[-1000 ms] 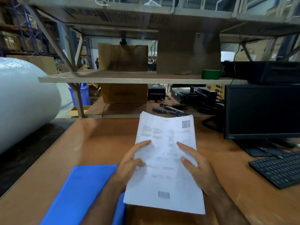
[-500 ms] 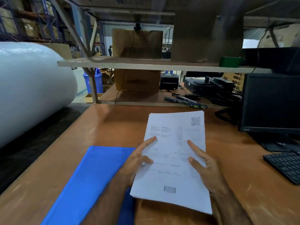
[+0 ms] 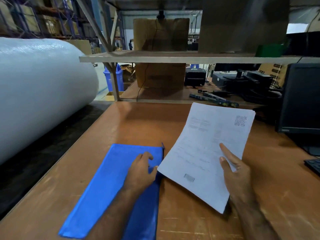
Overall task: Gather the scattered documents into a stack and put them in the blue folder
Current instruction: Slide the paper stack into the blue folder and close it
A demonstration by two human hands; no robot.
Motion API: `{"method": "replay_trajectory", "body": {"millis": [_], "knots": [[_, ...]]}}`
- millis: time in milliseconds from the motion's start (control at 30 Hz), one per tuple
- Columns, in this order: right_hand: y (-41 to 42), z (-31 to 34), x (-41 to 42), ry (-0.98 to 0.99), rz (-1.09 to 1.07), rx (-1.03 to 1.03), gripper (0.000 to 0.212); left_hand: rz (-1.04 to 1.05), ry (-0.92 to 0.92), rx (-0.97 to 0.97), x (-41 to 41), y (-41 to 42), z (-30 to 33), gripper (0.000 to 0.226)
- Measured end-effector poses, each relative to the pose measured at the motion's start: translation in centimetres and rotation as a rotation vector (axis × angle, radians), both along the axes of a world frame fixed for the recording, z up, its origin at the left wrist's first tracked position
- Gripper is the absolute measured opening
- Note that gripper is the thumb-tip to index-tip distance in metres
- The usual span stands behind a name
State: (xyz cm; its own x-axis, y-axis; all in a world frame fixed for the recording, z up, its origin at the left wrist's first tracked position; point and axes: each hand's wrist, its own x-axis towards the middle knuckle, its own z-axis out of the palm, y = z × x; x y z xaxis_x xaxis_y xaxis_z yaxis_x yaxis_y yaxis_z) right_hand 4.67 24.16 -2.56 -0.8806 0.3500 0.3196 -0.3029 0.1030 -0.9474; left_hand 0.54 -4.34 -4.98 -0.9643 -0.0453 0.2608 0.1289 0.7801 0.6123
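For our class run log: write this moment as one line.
right hand: holds paper stack | left hand: rests on blue folder | stack not yet in folder

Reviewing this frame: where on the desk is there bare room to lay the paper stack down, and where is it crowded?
Bare wood lies on the desk between the blue folder and the shelf frame, and near the front edge between the folder and the right hand holding the paper stack. It is crowded on the right by the monitor and keyboard. The left hand rests on the folder.
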Motion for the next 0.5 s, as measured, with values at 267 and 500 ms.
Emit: {"method": "replay_trajectory", "body": {"millis": [267,500], "knots": [[0.1,1.2,-0.4,0.075,-0.124,-0.082,0.043,-0.059,-0.052,-0.202,0.9,1.2,-0.7,0.041],[-0.6,0.0,-0.8,0.041,-0.214,-0.123,0.045,0.074,-0.097,-0.402,-0.3,2.3,0.7,0.021]]}}
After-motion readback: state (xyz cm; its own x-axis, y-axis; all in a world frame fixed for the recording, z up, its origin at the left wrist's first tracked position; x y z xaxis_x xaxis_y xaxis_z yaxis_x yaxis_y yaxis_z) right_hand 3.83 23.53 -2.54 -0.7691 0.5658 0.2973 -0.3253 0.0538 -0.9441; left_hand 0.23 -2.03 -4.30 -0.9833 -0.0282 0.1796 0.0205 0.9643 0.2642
